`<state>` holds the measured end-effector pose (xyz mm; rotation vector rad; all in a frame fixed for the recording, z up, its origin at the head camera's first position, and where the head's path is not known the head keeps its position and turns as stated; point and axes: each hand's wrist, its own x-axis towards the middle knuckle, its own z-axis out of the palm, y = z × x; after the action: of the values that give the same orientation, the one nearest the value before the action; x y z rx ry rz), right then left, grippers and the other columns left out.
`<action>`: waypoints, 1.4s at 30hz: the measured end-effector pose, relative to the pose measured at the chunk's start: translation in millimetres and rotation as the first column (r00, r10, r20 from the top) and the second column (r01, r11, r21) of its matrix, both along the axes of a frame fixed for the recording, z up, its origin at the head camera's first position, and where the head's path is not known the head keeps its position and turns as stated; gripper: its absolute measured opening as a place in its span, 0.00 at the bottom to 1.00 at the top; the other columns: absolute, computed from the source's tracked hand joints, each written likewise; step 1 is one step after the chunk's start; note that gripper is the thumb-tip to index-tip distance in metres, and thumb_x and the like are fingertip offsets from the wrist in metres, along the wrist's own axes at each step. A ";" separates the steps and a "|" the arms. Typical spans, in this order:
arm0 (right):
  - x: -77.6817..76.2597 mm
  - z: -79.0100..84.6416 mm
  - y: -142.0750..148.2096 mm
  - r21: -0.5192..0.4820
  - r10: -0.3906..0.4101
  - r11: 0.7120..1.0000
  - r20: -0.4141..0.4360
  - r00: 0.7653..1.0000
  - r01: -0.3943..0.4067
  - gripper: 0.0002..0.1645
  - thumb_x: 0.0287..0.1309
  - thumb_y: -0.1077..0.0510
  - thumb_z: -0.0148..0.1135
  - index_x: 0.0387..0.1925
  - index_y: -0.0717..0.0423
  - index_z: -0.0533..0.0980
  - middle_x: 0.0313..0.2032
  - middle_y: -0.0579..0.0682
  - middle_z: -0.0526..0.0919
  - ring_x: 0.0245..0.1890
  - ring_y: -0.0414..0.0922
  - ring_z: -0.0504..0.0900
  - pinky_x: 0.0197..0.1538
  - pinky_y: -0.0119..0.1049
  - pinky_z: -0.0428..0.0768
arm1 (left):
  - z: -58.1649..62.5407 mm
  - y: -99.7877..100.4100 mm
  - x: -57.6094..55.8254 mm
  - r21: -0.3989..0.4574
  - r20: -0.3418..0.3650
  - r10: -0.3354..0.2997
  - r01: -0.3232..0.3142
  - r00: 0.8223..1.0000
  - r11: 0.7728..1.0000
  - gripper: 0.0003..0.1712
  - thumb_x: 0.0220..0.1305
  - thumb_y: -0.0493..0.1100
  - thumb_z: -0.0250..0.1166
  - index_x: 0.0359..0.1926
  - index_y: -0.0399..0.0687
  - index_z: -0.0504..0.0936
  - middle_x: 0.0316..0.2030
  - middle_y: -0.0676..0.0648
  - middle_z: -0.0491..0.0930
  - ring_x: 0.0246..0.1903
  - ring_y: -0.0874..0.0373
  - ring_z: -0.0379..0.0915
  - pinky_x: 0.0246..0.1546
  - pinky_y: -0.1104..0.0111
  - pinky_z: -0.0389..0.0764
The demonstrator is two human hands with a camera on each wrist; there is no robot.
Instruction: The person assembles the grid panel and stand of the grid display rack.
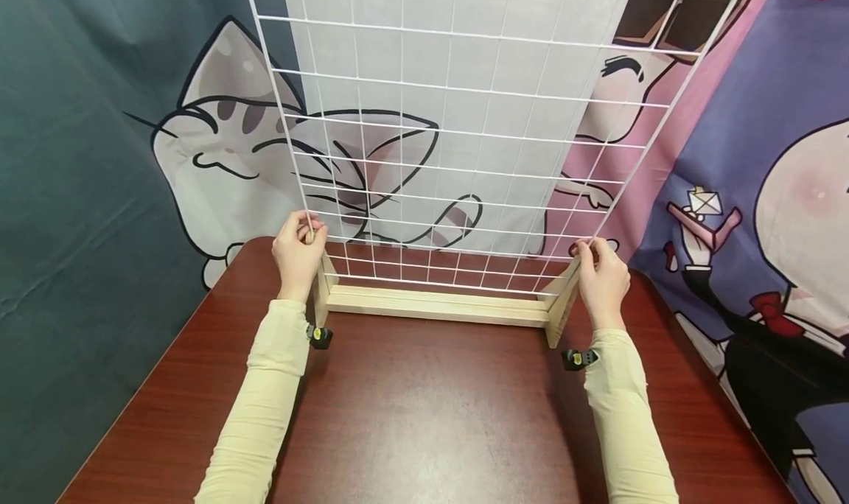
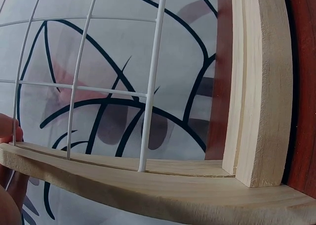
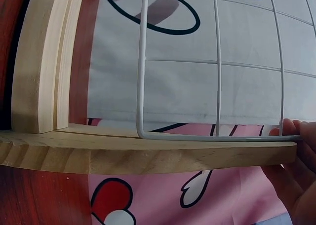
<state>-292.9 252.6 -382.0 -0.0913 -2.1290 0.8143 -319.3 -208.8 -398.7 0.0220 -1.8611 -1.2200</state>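
A white wire grid panel [image 1: 491, 90] stands upright between the two grooved side posts of a pale wooden stand. My left hand [image 1: 297, 259] pinches the grid's left edge at the top of the left post [image 1: 321, 294]. On the other side, my right hand [image 1: 603, 283] grips the grid's right edge and the top of the right post [image 1: 562, 309]. In the left wrist view, the wires run into that post's groove. The right wrist view shows the grid's side wire along the post's edge. A gap separates the grid's bottom wire [image 2: 149, 94] from the bottom rail [image 2: 269, 87].
The stand rests on a reddish-brown table [image 1: 431, 408]. Behind it hangs a cartoon-printed cloth [image 1: 225, 187], with more printed cloth [image 1: 729, 158] at the right. A small black wrist camera [image 1: 321, 337] is on the left sleeve, and another camera [image 1: 578, 359] on the right.
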 end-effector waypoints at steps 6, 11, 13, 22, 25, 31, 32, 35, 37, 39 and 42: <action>-0.9 -0.3 -0.3 -0.012 -0.019 1.000 -0.001 1.000 0.019 0.12 0.66 0.52 0.56 0.36 0.54 0.82 0.34 0.55 0.87 0.24 0.17 0.59 0.36 0.53 0.71 | 0.5 0.4 0.0 -0.009 -0.004 0.005 -0.005 1.000 1.000 0.11 0.53 0.33 0.68 0.40 0.38 0.82 0.32 0.47 0.85 0.36 0.55 0.86 0.43 0.86 0.73; -1.9 -1.9 -0.2 -0.025 -0.018 1.000 -0.009 1.000 0.018 0.09 0.64 0.55 0.58 0.36 0.55 0.81 0.34 0.57 0.86 0.23 0.14 0.59 0.36 0.51 0.71 | 0.0 1.0 1.3 -0.018 0.012 0.007 -0.007 1.000 1.000 0.12 0.53 0.33 0.68 0.41 0.38 0.81 0.33 0.50 0.85 0.38 0.53 0.86 0.50 0.78 0.76; -1.6 -2.1 -0.1 -0.033 -0.014 0.999 -0.010 1.000 0.014 0.08 0.62 0.56 0.60 0.36 0.56 0.81 0.34 0.58 0.86 0.23 0.11 0.59 0.35 0.48 0.71 | -0.2 1.4 1.6 -0.024 0.018 0.008 -0.007 1.000 1.000 0.13 0.53 0.32 0.68 0.42 0.38 0.81 0.34 0.49 0.85 0.39 0.52 0.86 0.53 0.72 0.77; -1.3 -2.1 0.9 -0.045 -0.008 0.999 -0.007 1.000 0.008 0.07 0.59 0.58 0.61 0.36 0.55 0.82 0.32 0.58 0.86 0.23 0.07 0.59 0.32 0.29 0.66 | -0.2 2.4 1.9 -0.030 0.019 0.014 -0.014 1.000 0.999 0.15 0.52 0.31 0.67 0.43 0.39 0.81 0.35 0.49 0.86 0.40 0.54 0.86 0.53 0.72 0.77; -2.0 -2.6 1.6 -0.049 0.004 0.999 -0.024 1.000 -0.005 0.08 0.58 0.57 0.60 0.36 0.56 0.82 0.30 0.58 0.86 0.22 0.08 0.60 0.31 0.22 0.64 | 0.0 2.2 1.8 -0.019 -0.007 0.005 -0.005 1.000 1.000 0.13 0.52 0.32 0.66 0.42 0.38 0.82 0.34 0.46 0.85 0.38 0.57 0.86 0.47 0.81 0.77; -2.5 -2.9 2.3 -0.086 0.017 0.996 -0.045 0.999 -0.021 0.12 0.61 0.53 0.58 0.33 0.55 0.83 0.22 0.31 0.81 0.22 0.09 0.63 0.32 0.15 0.63 | 0.8 2.0 2.3 0.015 -0.029 -0.004 0.005 1.000 1.000 0.11 0.57 0.40 0.63 0.39 0.39 0.83 0.36 0.41 0.85 0.33 0.82 0.77 0.39 0.89 0.71; -2.2 -2.6 2.2 -0.098 0.019 0.995 -0.043 0.999 -0.023 0.13 0.62 0.52 0.57 0.33 0.55 0.83 0.22 0.23 0.77 0.22 0.10 0.63 0.32 0.15 0.63 | 0.9 2.1 2.2 0.023 -0.025 -0.004 0.005 1.000 1.000 0.11 0.58 0.42 0.63 0.39 0.39 0.83 0.37 0.41 0.86 0.32 0.86 0.74 0.39 0.89 0.71; -2.2 -1.4 1.3 -0.125 0.013 0.992 -0.038 0.999 -0.017 0.18 0.64 0.48 0.55 0.33 0.55 0.84 0.21 0.07 0.67 0.21 0.10 0.63 0.32 0.17 0.63 | 1.9 3.2 1.7 0.046 -0.011 -0.004 0.005 1.000 0.999 0.14 0.63 0.47 0.62 0.39 0.40 0.83 0.38 0.41 0.86 0.31 0.91 0.71 0.39 0.88 0.71; -2.6 -0.6 0.5 -0.137 0.007 0.990 -0.041 0.999 -0.012 0.19 0.65 0.47 0.55 0.32 0.55 0.84 0.20 0.04 0.66 0.21 0.10 0.63 0.32 0.18 0.63 | 2.9 4.0 1.3 0.054 -0.010 0.000 0.000 1.000 0.999 0.17 0.65 0.50 0.61 0.39 0.40 0.83 0.36 0.40 0.87 0.29 0.92 0.71 0.38 0.87 0.71; -3.7 -0.2 0.0 -0.148 -0.001 0.989 -0.048 0.999 -0.006 0.19 0.65 0.47 0.56 0.31 0.56 0.84 0.20 0.04 0.65 0.20 0.10 0.63 0.31 0.17 0.62 | 3.8 4.8 0.8 0.053 -0.013 0.010 -0.010 1.000 0.999 0.19 0.67 0.52 0.60 0.38 0.40 0.83 0.33 0.40 0.87 0.27 0.91 0.71 0.36 0.86 0.70; -4.4 0.2 -0.6 -0.169 -0.009 0.986 -0.058 0.998 -0.001 0.16 0.64 0.49 0.58 0.31 0.55 0.85 0.19 0.05 0.66 0.20 0.11 0.63 0.29 0.16 0.61 | 4.8 5.8 0.2 0.047 -0.020 0.027 -0.026 0.999 0.999 0.19 0.67 0.53 0.60 0.36 0.41 0.83 0.30 0.40 0.87 0.24 0.91 0.71 0.35 0.84 0.67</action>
<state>-297.3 252.0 -381.9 -0.1580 -2.0013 0.9830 -319.0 -202.9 -393.9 0.0600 -1.8091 -1.2408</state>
